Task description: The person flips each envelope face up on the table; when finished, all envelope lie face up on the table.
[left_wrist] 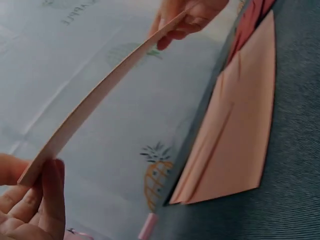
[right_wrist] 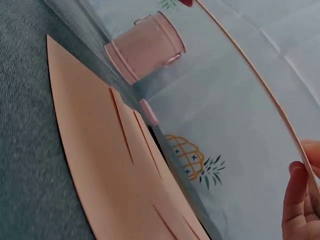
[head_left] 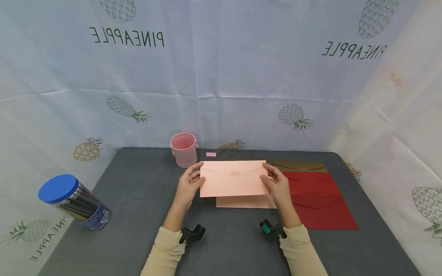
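Observation:
A pale pink envelope [head_left: 233, 186] is held up between both hands, its flap side toward the head camera. My left hand [head_left: 188, 184] pinches its left edge, thumb in front and fingers behind. At the opposite edge my right hand [head_left: 279, 186] pinches it the same way. Seen nearly edge-on in the left wrist view, the lifted envelope [left_wrist: 95, 97] bows slightly. Below it, more pink envelopes [right_wrist: 105, 135] lie overlapping on the table; the head view shows only their front part, the rest hidden behind the raised one.
Red envelopes [head_left: 321, 209] lie fanned at the right, with brown envelopes [head_left: 299, 166] behind them. A pink bucket [head_left: 184, 151] and a small pink block [head_left: 211, 155] stand at the back. At the left is a blue-lidded clear jar [head_left: 81, 205] of dark sticks. A pineapple-print cloth [head_left: 221, 76] hangs behind.

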The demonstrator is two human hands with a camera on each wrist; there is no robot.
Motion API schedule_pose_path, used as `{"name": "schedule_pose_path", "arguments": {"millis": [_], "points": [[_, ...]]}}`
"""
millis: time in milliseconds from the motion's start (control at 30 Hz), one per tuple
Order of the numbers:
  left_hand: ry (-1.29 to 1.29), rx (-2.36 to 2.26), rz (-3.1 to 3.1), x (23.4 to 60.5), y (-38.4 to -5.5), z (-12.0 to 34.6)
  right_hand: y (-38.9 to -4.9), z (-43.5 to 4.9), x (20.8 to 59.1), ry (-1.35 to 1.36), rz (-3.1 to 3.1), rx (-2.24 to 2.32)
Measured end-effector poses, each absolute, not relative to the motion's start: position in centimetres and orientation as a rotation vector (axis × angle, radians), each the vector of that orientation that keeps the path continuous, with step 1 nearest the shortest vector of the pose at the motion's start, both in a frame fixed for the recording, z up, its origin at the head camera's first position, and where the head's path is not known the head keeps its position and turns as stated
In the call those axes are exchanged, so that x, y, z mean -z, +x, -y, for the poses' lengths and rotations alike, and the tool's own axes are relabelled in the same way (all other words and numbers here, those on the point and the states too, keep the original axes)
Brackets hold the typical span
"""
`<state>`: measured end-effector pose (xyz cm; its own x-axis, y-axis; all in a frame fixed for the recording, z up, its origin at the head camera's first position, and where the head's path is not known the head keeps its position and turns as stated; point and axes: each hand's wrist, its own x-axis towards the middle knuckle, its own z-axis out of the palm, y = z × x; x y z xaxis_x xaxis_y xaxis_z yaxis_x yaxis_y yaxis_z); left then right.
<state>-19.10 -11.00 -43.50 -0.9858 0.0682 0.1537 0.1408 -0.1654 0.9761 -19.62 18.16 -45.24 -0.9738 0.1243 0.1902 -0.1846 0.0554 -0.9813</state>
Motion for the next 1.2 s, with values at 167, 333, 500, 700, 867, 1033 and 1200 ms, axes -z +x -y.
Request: {"name": "schedule_pose_path", "arguments": {"millis": [167,333,500,700,867,1033,1200], "points": [[-0.121,2.258,2.077,45.1,-19.7,10.5,-19.5,-19.1,45.8,-0.004,2.269,-1.935],[-0.102,2.197,2.167,46.3,-19.1,9.6,-18.6,-20.3,46.5,-0.035,2.443,-1.78],[-0.047,2.124,2.297,47.8,-17.6,8.5,-16.9,-21.4,47.1,-0.07,2.591,-1.603],[0.029,1.836,2.487,48.6,-15.7,7.0,-14.9,-21.8,47.7,-0.071,2.705,-1.332],[0.036,1.625,2.528,49.3,-15.2,6.1,-14.2,-21.8,47.9,-0.094,2.723,-1.223],[0.033,1.532,2.554,49.8,-14.9,5.5,-14.0,-21.9,48.3,-0.091,2.735,-1.157],[-0.028,1.505,2.548,49.9,-14.6,5.2,-14.0,-22.1,48.6,-0.054,2.72,-1.092]]}}
